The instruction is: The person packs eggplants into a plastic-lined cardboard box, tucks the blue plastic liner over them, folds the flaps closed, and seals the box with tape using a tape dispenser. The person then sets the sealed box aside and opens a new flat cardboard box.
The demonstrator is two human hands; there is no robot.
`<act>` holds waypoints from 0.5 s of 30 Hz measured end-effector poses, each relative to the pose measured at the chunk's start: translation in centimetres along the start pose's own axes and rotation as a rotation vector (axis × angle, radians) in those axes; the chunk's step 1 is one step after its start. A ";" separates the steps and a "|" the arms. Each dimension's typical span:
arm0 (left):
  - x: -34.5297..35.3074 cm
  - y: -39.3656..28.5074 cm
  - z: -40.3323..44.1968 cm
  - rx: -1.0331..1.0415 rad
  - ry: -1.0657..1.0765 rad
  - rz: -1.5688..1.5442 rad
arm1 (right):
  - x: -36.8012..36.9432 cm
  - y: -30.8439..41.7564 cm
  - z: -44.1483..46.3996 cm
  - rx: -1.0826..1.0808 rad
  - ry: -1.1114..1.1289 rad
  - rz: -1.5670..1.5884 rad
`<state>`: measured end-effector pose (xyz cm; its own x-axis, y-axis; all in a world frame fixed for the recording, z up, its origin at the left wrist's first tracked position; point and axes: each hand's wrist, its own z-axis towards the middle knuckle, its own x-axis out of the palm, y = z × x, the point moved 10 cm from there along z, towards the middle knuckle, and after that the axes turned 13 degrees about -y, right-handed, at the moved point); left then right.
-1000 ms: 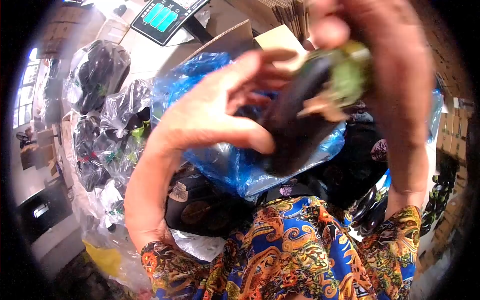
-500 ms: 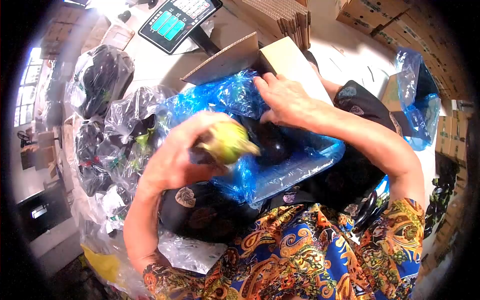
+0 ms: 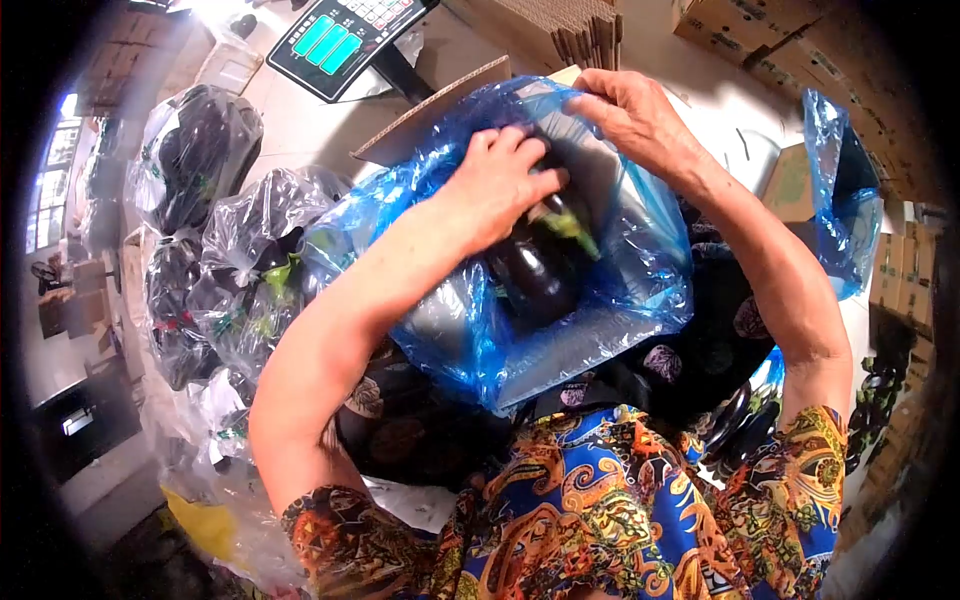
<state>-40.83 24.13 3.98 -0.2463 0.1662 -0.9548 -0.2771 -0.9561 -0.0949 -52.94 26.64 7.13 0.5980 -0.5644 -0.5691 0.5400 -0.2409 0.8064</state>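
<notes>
A cardboard box (image 3: pixel 440 105) lined with a blue plastic bag (image 3: pixel 640 240) sits in front of me. Inside the bag lies a dark, shiny eggplant (image 3: pixel 535 270). My left hand (image 3: pixel 505 185) reaches into the bag, its fingers curled over another eggplant (image 3: pixel 570 226) whose green stem end points toward me. Part of that eggplant is hidden under the hand. At the bag's far right edge, my right hand (image 3: pixel 640 115) pinches the blue plastic and holds it up, so the bag's mouth stands wide.
Clear bags of eggplants (image 3: pixel 195 160) crowd the left side. A digital scale display (image 3: pixel 335 45) stands behind the box, near stacked flat cardboard (image 3: pixel 560 30). To the right is another box with a blue liner (image 3: pixel 840 200). More eggplants (image 3: pixel 735 420) lie by my right elbow.
My left hand has carried the eggplant from the left into the bag. My right hand has moved up and right, pulling the plastic edge open.
</notes>
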 end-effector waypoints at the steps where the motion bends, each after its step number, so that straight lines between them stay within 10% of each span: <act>1: 0.6 0.8 0.1 -0.077 0.048 -0.081 | 0.3 -0.1 -0.2 0.032 0.011 0.057; 15: -3.6 1.0 -3.5 -0.316 -0.217 -0.234 | 7.1 1.9 -5.1 0.128 0.245 0.325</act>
<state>-36.94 21.67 6.33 -0.4090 0.4016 -0.8194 -0.0593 -0.9077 -0.4153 -44.68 26.20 3.79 0.8567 -0.4262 -0.2905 0.2313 -0.1861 0.9549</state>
